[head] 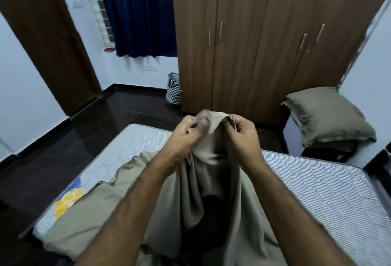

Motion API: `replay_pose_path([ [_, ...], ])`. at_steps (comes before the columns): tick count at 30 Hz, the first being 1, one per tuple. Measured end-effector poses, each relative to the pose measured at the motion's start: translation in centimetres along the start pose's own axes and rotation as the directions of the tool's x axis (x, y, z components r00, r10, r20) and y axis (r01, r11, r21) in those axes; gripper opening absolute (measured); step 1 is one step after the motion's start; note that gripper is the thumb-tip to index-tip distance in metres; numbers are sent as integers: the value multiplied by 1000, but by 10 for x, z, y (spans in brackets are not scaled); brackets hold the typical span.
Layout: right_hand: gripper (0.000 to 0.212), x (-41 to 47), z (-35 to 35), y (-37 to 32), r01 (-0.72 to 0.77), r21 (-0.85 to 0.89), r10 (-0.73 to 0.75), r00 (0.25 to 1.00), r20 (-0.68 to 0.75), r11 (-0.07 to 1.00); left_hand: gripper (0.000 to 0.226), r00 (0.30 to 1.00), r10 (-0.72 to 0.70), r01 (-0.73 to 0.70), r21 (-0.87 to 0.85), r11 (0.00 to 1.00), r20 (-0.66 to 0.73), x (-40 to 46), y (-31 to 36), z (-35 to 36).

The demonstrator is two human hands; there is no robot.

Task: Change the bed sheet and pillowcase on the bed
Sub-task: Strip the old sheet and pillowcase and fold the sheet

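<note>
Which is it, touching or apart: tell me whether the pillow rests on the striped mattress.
Apart. The head view shows the pillow on a dark stand beyond the mattress, with dark floor between them.

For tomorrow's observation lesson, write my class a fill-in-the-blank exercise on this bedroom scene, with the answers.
1. Both hands, left hand and right hand, grip the olive ____.
2. The mattress has a ____ pattern.
3. The pillow lies to the ____ of the hands.
4. The curtain is dark ____.

Answers: sheet; striped; right; blue
</note>
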State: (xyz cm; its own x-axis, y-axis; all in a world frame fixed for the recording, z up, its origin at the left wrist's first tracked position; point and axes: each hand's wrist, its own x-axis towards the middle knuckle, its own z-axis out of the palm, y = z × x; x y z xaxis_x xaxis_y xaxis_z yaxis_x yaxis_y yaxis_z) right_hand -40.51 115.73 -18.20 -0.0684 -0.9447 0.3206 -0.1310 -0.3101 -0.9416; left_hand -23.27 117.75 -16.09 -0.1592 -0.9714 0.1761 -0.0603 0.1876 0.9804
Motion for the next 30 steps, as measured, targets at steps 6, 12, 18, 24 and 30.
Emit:
replay_pose_path([
  [6,27,12,-27,-10,4,-75,0,999,53,997,25,988,123,-72,413,908,-97,24,5,28],
  [12,12,-10,-35,14,40,-173,-10,985,175,984,20,875,149,-49,222,974,-461,43,19,46],
  [18,18,-24,-32,26,63,-211,-76,996,-55,975,12,924,69,-59,38,998,-377,62,26,48],
  [24,19,-16,-54,-54,234,-106,-257,873,-414,966,17,983,-175,124,-504,855,-55,52,30,52],
  [30,36,15,-49,-64,59,-252,-77,995,-61,966,44,966,-112,223,-540,811,231,44,49,58],
])
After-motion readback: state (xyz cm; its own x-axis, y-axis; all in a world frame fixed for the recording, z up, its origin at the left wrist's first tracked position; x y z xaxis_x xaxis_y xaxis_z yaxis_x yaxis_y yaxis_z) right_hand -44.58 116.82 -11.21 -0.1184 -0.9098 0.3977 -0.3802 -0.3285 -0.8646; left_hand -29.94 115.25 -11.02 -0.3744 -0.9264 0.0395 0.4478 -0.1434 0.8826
